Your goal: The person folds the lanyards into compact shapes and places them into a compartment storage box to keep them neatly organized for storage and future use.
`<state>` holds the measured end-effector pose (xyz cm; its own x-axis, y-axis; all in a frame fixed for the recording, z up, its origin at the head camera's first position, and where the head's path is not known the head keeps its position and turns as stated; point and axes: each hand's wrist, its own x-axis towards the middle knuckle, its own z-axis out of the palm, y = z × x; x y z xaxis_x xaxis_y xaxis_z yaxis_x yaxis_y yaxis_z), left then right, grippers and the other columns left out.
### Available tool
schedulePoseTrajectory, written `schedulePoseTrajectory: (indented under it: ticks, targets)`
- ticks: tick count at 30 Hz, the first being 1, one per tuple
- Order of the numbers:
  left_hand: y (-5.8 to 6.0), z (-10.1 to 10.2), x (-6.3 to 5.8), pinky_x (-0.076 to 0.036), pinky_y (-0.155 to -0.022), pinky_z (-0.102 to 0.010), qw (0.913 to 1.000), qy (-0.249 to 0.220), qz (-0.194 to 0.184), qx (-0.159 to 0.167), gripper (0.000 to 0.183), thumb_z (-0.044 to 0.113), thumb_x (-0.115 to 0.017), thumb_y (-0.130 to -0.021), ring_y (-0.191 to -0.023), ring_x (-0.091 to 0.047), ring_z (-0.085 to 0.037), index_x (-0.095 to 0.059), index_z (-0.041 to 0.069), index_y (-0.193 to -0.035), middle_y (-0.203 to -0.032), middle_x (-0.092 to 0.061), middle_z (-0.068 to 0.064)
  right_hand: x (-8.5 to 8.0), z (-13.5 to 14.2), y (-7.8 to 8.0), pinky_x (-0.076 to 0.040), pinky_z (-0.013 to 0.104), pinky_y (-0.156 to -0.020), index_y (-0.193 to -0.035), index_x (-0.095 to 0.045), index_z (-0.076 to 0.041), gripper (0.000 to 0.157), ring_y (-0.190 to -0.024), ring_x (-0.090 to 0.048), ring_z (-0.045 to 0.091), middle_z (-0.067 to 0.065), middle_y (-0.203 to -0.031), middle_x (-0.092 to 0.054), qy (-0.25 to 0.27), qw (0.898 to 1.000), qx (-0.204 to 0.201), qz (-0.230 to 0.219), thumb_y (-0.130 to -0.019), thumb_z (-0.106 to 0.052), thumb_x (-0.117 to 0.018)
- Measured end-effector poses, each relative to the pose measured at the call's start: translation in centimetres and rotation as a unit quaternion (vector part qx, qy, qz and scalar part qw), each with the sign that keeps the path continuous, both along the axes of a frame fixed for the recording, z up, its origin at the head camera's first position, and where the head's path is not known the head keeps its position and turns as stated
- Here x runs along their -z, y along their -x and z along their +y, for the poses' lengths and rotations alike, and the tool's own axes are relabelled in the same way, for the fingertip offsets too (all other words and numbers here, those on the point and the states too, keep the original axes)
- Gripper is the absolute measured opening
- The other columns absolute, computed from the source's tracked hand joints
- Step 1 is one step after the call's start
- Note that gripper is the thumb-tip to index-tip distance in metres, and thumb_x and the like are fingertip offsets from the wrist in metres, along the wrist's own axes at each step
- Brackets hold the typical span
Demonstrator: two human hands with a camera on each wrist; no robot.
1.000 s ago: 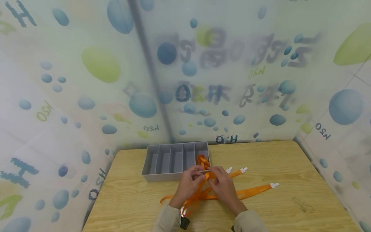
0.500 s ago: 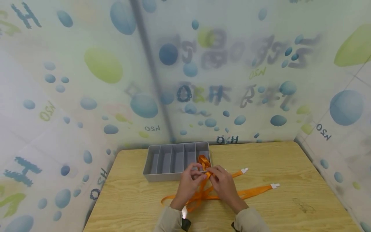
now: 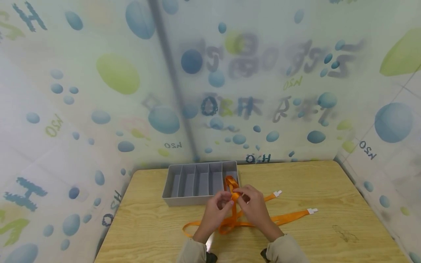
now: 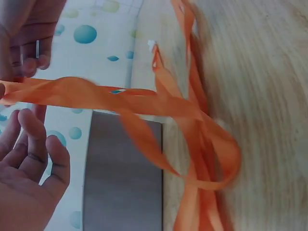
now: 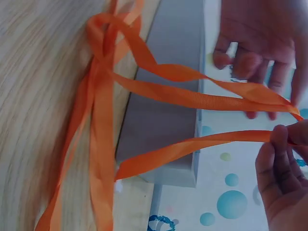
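Along the bottom edge of the head view, two pale sleeves (image 3: 192,252) reach in over the wooden worktop (image 3: 306,241). Just above them, at lower centre, I see the left hand (image 3: 213,218) has loosened: its fingers, bunched at the orange ribbon (image 3: 234,212) a second ago, now stand further apart, loosely bent, with the thumb against it. Whether they pinch it I cannot tell. The right hand (image 3: 254,211) pinches the ribbon between thumb and fingertips. Below and between the hands, the hanging loops have drawn up and inward; I read that as slack being taken up. Right of centre, two white clips (image 3: 277,193) lie as they did, while a third has gone out of sight. Farther up, the grey box (image 3: 184,201) sits with an orange coil (image 3: 231,180) over its rightmost compartment, inside or merely in front, I can't say. Behind everything rises the patterned wall (image 3: 296,124).
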<state>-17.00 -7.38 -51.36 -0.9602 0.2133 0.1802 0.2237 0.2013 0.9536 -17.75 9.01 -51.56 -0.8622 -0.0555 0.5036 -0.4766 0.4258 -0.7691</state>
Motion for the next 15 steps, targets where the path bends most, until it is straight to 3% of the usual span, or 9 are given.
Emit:
schedulePoseTrajectory:
  ticks: [4,6,8,12,15]
  targets:
    - [-0.8,-0.1,-1.6,-0.047,-0.059,-0.018,0.9992,0.002,-0.005,0.039,0.019,-0.001,-0.066,-0.09,-0.066,-0.057,-0.008,-0.068,-0.008,-0.107,-0.092,-0.069,-0.021,-0.5,-0.1,-0.1,-0.052,0.023,-0.054,-0.095,-0.076,-0.007,0.025,-0.061,-0.056,0.005,-0.003,-0.083,-0.063,0.035,0.999,-0.003,-0.028,-0.081,0.012,-0.068]
    - [-0.9,-0.2,-1.8,-0.043,-0.055,-0.016,0.9979,-0.004,-0.014,0.062,0.018,-0.001,-0.065,-0.09,-0.061,-0.052,-0.004,-0.07,-0.008,-0.106,-0.087,-0.068,-0.025,-0.7,-0.1,-0.1,-0.053,0.024,-0.055,-0.095,-0.076,-0.006,0.024,-0.061,-0.057,0.006,-0.002,-0.083,-0.062,0.043,0.998,-0.004,-0.037,-0.081,0.011,-0.068]
    - [-0.7,-0.3,-1.4,-0.041,-0.055,-0.016,0.9964,-0.013,-0.022,0.081,0.016,0.001,-0.065,-0.092,-0.06,-0.052,-0.003,-0.07,-0.008,-0.104,-0.086,-0.068,-0.027,-0.9,-0.1,-0.2,-0.054,0.024,-0.057,-0.095,-0.076,-0.005,0.022,-0.062,-0.058,0.006,-0.001,-0.083,-0.063,0.048,0.998,-0.005,-0.046,-0.082,0.011,-0.068]
    - [0.0,-0.4,0.8,-0.048,-0.064,-0.018,0.9943,-0.035,-0.026,0.097,0.015,0.005,-0.065,-0.095,-0.067,-0.059,-0.007,-0.071,-0.007,-0.103,-0.092,-0.07,-0.025,-1.4,0.1,-0.3,-0.055,0.025,-0.061,-0.097,-0.076,-0.007,0.022,-0.065,-0.061,0.008,-0.001,-0.086,-0.065,0.058,0.996,-0.009,-0.061,-0.084,0.008,-0.068]
    - [-0.2,-0.5,0.5,-0.05,-0.067,-0.02,0.9933,-0.047,-0.013,0.105,0.014,0.005,-0.065,-0.095,-0.071,-0.062,-0.012,-0.07,-0.007,-0.1,-0.092,-0.07,-0.024,-1.9,0.3,-0.5,-0.055,0.024,-0.065,-0.099,-0.077,-0.01,0.023,-0.068,-0.061,0.009,0.0,-0.089,-0.066,0.066,0.995,-0.013,-0.068,-0.086,0.007,-0.068]
